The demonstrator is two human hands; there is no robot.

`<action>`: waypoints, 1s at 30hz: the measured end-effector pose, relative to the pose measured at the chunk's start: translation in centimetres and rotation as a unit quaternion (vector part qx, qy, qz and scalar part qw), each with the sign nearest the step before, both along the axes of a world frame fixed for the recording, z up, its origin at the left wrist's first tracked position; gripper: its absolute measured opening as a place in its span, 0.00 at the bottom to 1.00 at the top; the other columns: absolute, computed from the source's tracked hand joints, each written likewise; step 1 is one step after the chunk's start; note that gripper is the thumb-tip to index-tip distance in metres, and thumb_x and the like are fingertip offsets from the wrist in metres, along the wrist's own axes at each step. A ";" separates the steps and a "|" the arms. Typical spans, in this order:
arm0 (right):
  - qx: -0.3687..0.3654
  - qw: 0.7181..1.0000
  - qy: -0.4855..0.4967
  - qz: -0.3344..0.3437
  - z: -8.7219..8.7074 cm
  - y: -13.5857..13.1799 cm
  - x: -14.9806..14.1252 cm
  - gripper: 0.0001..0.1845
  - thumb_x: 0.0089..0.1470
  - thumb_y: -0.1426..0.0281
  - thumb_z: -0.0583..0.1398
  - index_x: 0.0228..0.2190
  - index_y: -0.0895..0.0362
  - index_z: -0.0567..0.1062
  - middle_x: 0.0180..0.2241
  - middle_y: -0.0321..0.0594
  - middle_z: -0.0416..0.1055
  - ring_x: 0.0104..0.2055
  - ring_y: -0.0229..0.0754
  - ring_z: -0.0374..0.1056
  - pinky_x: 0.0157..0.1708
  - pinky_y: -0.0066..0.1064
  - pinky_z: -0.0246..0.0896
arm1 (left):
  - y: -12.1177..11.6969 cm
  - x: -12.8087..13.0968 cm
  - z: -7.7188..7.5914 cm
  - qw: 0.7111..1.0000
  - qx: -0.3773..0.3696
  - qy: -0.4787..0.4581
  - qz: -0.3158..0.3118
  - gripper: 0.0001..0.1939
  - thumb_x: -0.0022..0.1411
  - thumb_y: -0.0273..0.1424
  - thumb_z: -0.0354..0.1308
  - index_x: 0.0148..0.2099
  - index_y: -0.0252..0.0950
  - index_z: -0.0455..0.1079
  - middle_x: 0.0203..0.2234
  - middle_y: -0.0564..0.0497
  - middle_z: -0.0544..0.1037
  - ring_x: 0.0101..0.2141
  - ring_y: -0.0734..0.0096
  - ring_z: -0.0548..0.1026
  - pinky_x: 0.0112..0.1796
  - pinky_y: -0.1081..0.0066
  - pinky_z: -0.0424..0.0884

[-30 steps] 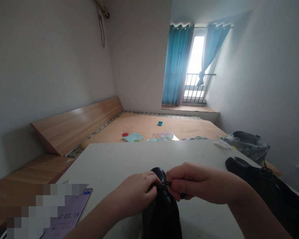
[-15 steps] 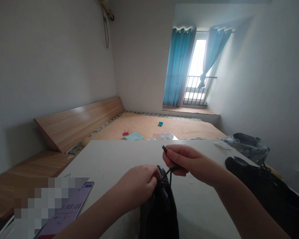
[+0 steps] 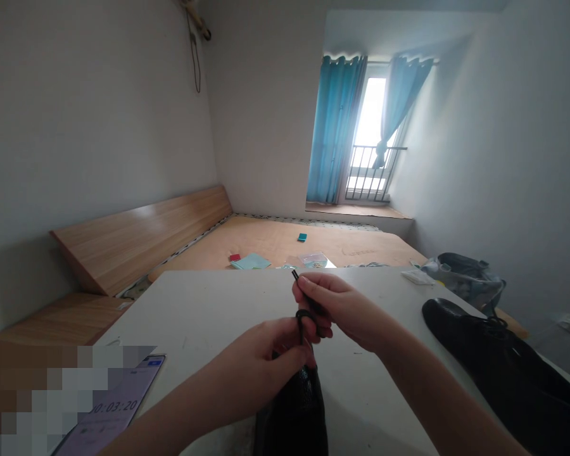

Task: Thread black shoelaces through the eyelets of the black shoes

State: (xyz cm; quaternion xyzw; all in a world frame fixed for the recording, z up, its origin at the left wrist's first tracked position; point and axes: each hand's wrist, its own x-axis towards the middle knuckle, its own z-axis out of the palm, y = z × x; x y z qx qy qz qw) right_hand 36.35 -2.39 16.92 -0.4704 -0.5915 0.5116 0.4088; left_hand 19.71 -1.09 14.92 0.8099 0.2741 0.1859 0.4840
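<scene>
The black shoelace [image 3: 298, 316] rises from a black shoe [image 3: 294, 411] at the near edge of the white table [image 3: 194, 310]. The right hand [image 3: 344, 310] pinches the lace near its tip, while the left hand [image 3: 261, 364] closes around it above the shoe (a second shoe [image 3: 494, 354] lies well off to the right).

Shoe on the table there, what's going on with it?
A person handles a black leather shoe at a white table. Their left hand holds the shoe's top and a loop of black lace, while their right hand pinches the lace's tip. A second black shoe lies to the right, and a phone showing a timer sits to the left.
</scene>
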 end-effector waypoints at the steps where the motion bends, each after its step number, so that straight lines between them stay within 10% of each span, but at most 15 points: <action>1: 0.025 0.999 -0.026 -0.020 0.0 0.0 0.0 0.19 0.60 0.56 0.50 0.26 0.56 0.65 0.15 0.30 0.63 0.15 0.30 0.51 0.15 0.23 0.44 | 0.1 0.0 0.0 0.999 -0.031 -0.014 -0.004 0.11 0.63 0.34 0.47 0.34 0.36 0.68 0.28 0.54 0.73 0.33 0.71 0.70 0.35 0.73 0.64; 6: 0.133 0.980 -0.085 -0.118 -0.1 0.2 0.1 0.17 0.60 0.60 0.51 0.25 0.57 0.67 0.16 0.27 0.55 0.19 0.31 0.51 0.20 0.25 0.46 | 0.0 0.3 -0.2 0.994 -0.079 -0.073 0.030 0.18 0.65 0.40 0.45 0.27 0.35 0.62 0.19 0.56 0.64 0.27 0.72 0.69 0.31 0.73 0.62; 14: 0.013 0.957 0.251 -0.145 -0.4 2.3 2.8 0.07 0.50 0.66 0.59 0.28 0.57 0.66 0.23 0.31 0.61 0.23 0.32 0.59 0.26 0.28 0.60 | 0.3 0.4 -0.4 0.951 -0.211 -0.215 0.071 0.15 0.63 0.42 0.50 0.31 0.35 0.64 0.15 0.61 0.54 0.22 0.75 0.68 0.37 0.70 0.67; 21: 0.092 0.958 0.187 -0.197 0.1 2.1 5.4 0.09 0.51 0.63 0.61 0.31 0.56 0.70 0.16 0.25 0.52 0.17 0.30 0.43 0.16 0.23 0.37 | 1.5 -1.0 0.6 0.919 -0.230 -0.306 0.096 0.13 0.65 0.38 0.50 0.31 0.35 0.64 0.16 0.61 0.53 0.18 0.80 0.54 0.26 0.76 0.67; 26: 0.163 0.961 -0.146 -0.167 -1.1 0.2 6.2 0.11 0.56 0.64 0.58 0.36 0.57 0.76 0.21 0.33 0.68 0.19 0.32 0.52 0.20 0.27 0.46 | 3.1 -2.8 1.9 0.937 -0.133 -0.301 0.115 0.10 0.65 0.32 0.45 0.31 0.36 0.62 0.15 0.61 0.52 0.17 0.79 0.51 0.21 0.77 0.65; 30: 0.181 0.874 -0.430 -0.137 -3.6 -1.1 6.4 0.10 0.59 0.68 0.52 0.37 0.53 0.74 0.31 0.35 0.76 0.27 0.37 0.65 0.28 0.30 0.53 | 4.4 -4.1 2.0 0.968 -0.043 -0.214 0.127 0.14 0.66 0.36 0.44 0.29 0.37 0.60 0.15 0.61 0.51 0.16 0.79 0.50 0.18 0.78 0.59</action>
